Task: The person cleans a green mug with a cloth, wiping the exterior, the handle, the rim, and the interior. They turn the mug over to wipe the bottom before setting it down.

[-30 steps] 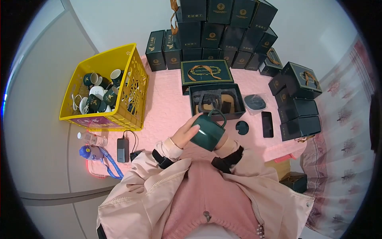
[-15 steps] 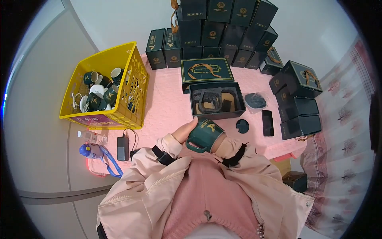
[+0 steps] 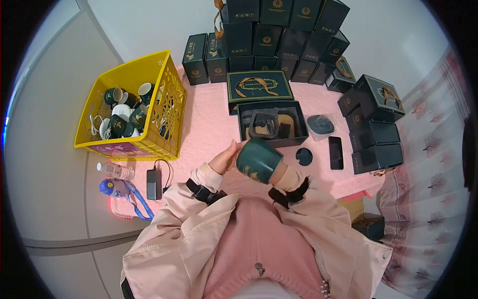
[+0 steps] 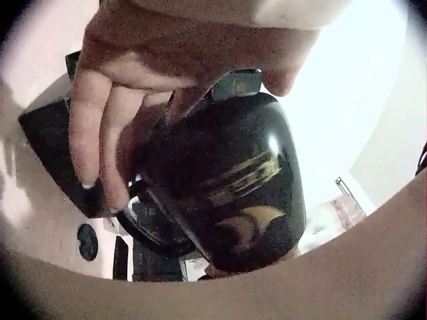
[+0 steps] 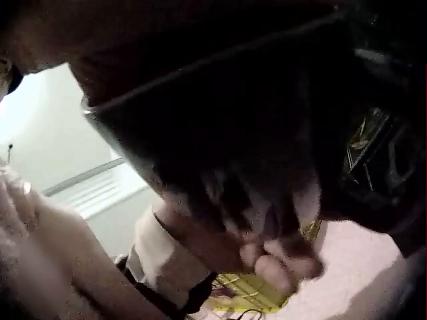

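Observation:
A glossy dark green mug [image 3: 259, 160] with gold print is held up in front of the body, tilted, its mouth toward the right sleeve. My right hand [image 3: 280, 173] reaches inside the mug, its fingers hidden there. Beside the closed end, my left hand [image 3: 226, 158] has its thumb raised and its fingers fairly straight, overlapping the mug. In the left wrist view, fingers [image 4: 87, 133] extend along the mug near its handle [image 4: 150, 240]. Just beyond the mug stands an opened dark green box [image 3: 286, 143] with grey foam inside.
A closed green box [image 3: 259, 89] with ribbon lies behind. Stacked dark boxes [image 3: 266, 40] line the back, and more boxes [image 3: 376, 134] the right. A yellow crate [image 3: 167, 104] of mugs stands left. A round black lid [image 3: 304, 156], phone [image 3: 336, 153] and wrapped dark pad [image 3: 320, 125] lie right.
The mug has turned over: its handle went from the top to the lower left, then out of the head view, and the print moved low. My left thumb has come off the mug.

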The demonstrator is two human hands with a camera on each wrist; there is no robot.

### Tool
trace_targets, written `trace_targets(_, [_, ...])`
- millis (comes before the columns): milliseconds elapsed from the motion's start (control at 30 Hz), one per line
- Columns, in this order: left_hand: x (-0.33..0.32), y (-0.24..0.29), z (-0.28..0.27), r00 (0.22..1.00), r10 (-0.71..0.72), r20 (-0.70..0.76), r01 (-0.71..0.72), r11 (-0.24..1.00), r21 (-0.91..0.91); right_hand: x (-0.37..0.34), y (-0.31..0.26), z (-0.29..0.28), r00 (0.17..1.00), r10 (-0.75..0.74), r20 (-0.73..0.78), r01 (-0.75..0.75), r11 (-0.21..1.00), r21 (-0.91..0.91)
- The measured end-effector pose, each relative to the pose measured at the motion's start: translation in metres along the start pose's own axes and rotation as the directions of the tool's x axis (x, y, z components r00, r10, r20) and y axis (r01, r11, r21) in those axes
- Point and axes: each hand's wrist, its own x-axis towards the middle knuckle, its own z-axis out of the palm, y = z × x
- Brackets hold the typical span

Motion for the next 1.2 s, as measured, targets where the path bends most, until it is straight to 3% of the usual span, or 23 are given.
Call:
trace_targets(100, [0.003,-0.011,-0.02,0.958,-0.285,-0.026,0.285,0.942,0.177,0.006,0.021,0.009,0.998,0.046,-0.036,-0.048,0.997,-0.055])
trace_targets(133, [0.002,-0.013,-0.019,0.958,-0.284,-0.027,0.284,0.942,0.177,-0.002,0.026,0.012,0.997,0.059,-0.046,-0.063,0.995,-0.075])
trace_targets(233, [0.001,-0.013,-0.001,0.999,0.002,-0.044,0.014,0.931,0.365,-0.018,0.036,0.005,0.993,0.093,-0.073,-0.102,0.985,-0.138])
trace_targets(467, [0.001,-0.011,0.004,0.963,0.27,-0.01,-0.228,0.832,0.505,-0.025,0.053,-0.03,0.968,0.183,-0.17,-0.221,0.944,-0.244])
trace_targets(500, [0.0,-0.01,0.004,0.949,0.315,0.012,-0.273,0.802,0.531,-0.017,0.034,-0.017,0.968,0.184,-0.17,-0.222,0.944,-0.242])
trace_targets(533, [0.0,-0.01,0.004,0.95,0.314,0.008,-0.27,0.804,0.53,-0.011,0.014,-0.002,0.958,0.215,-0.192,-0.204,0.976,0.079])
trace_targets(567, [-0.001,-0.008,0.004,0.939,0.343,-0.006,-0.289,0.799,0.528,0.001,-0.015,0.018,0.946,0.252,-0.204,-0.158,0.906,0.392])
trace_targets(600, [0.0,-0.006,0.003,0.928,0.371,-0.019,-0.306,0.793,0.527,0.008,-0.03,0.027,0.935,0.29,-0.204,-0.086,0.743,0.663])
trace_targets(667, [0.0,-0.002,-0.002,0.92,0.392,-0.034,-0.317,0.789,0.526,0.007,-0.037,0.023,0.955,0.264,-0.133,-0.099,0.712,0.695])
trace_targets(733, [-0.001,0.0,-0.016,0.882,0.45,-0.138,-0.345,0.818,0.461,0.003,-0.045,0.015,0.981,0.196,0.011,-0.14,0.656,0.742])
trace_targets(767, [-0.002,-0.001,-0.023,0.859,0.474,-0.194,-0.361,0.829,0.427,0.003,-0.055,0.016,0.979,0.202,0.009,-0.141,0.652,0.745])
trace_targets(800, [-0.002,-0.003,-0.03,0.86,0.469,-0.202,-0.355,0.834,0.423,0.003,-0.069,0.018,0.991,0.117,-0.072,-0.031,0.699,0.714])
trace_targets(833, [-0.003,-0.004,-0.036,0.847,0.435,-0.305,-0.324,0.878,0.353,0.002,-0.077,0.019,0.989,0.027,-0.148,0.081,0.734,0.674])
trace_targets(900, [-0.005,-0.005,-0.045,0.804,0.339,-0.488,-0.271,0.94,0.206,-0.001,-0.079,0.016,0.978,0.06,-0.201,0.084,0.766,0.637])
trace_targets(933, [-0.007,-0.003,-0.042,0.806,0.336,-0.487,-0.266,0.941,0.209,0.0,-0.08,0.014,0.964,0.084,-0.251,0.084,0.802,0.591])
trace_targets(1033, [-0.011,0.007,-0.024,0.926,0.223,-0.304,-0.298,0.926,-0.23,-0.002,-0.079,0.006,0.943,0.084,-0.322,0.1,0.852,0.514])
trace_targets(1200, [-0.015,0.02,-0.007,0.944,0.166,-0.285,-0.258,0.911,-0.322,-0.006,-0.075,0.002,0.937,0.043,-0.346,0.141,0.86,0.49])
